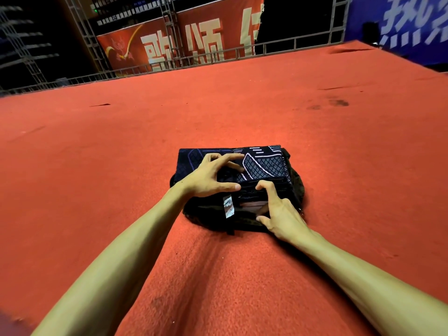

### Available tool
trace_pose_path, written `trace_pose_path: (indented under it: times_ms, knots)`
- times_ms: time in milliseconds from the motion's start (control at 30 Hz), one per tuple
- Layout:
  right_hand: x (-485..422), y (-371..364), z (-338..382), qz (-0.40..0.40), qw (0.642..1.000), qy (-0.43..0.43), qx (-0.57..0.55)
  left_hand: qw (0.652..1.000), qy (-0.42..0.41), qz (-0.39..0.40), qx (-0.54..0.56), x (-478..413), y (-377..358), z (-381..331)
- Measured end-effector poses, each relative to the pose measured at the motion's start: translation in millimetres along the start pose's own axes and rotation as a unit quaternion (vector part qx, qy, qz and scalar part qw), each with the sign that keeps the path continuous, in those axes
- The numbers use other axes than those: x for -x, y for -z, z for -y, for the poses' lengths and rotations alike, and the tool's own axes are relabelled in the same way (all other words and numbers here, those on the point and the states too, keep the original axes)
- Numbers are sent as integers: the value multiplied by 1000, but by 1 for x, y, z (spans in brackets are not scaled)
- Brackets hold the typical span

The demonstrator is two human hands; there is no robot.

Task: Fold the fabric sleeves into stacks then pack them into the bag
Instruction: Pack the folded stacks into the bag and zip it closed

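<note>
A stack of folded dark fabric sleeves (pixel 264 163) with white and blue patterns lies partly inside a black mesh bag (pixel 297 190) on the red carpet. My left hand (pixel 213 175) rests on top of the stack, fingers spread and pressing down on it. My right hand (pixel 278 212) grips the near rim of the bag's opening, thumb at the stack's front edge. A white label (pixel 228 206) hangs from the bag between my hands. The lower layers of the stack are hidden by the bag.
Red carpet (pixel 121 154) covers the floor all around, with a wrinkle near me. A metal railing (pixel 169 66) and red and blue banners stand at the far edge.
</note>
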State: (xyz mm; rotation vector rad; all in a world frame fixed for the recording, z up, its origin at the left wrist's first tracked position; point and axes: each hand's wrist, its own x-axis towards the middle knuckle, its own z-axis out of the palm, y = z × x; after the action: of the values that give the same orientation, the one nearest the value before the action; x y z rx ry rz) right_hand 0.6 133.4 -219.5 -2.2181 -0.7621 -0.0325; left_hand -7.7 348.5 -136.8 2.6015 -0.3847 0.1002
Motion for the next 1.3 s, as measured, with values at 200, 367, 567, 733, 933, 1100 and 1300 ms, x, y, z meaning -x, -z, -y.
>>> trace_pose_path:
  times_ms: [200,367,567,733,933,1100,1300]
  knots:
    - [2,3,-1,-6,999,-7,-35,1000,-2,-12,-15,2,-1,-1]
    - [3,3,0,-3,994,-9,-112,1000,-9,-7,-8,2,0,-2]
    - [1,3,2,7,989,-20,-148,1000,-3,-9,-12,2,-1,0]
    - [-2,8,9,17,983,5,-182,1000,-10,0,-16,3,0,1]
    - [5,5,12,19,995,22,-100,1000,-15,4,-20,2,-1,0]
    - [9,5,20,-9,994,7,-109,1000,-15,0,-22,4,-1,-3]
    - [8,28,40,-20,975,-13,-223,1000,4,-14,-7,5,-2,-9]
